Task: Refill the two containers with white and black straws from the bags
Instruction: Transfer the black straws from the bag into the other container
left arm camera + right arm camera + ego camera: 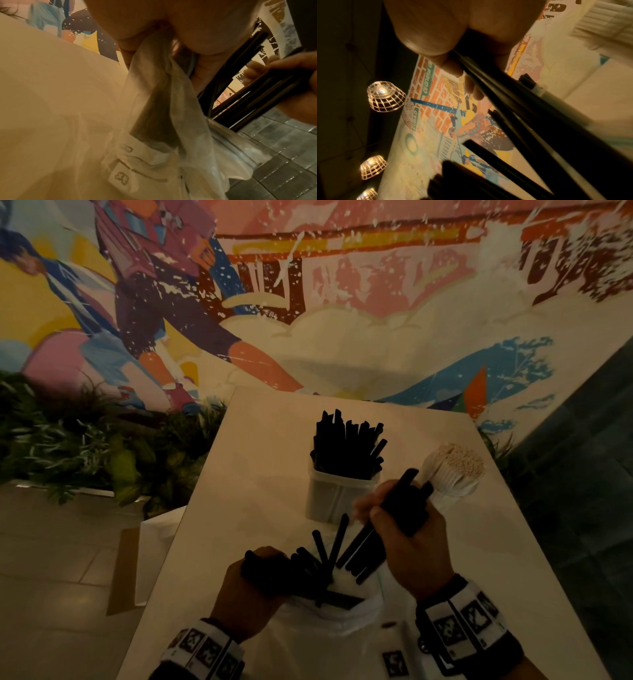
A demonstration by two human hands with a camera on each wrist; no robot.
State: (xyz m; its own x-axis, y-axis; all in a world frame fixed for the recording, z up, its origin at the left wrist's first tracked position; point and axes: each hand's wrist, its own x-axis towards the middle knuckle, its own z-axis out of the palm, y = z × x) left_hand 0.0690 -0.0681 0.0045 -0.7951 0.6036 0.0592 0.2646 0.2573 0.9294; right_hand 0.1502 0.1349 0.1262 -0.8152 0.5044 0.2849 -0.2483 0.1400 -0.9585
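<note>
R hand [409, 537] gripping black straw bunch [383, 529] near container [337, 494] | L hand [250, 583] clutching bag [329, 625] neck | align tips, drop vertical.

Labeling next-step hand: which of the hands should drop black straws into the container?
Right. The right hand already grips a bunch of black straws lifted just beside the black-straw container. The left hand is holding the plastic bag of straws.
</note>
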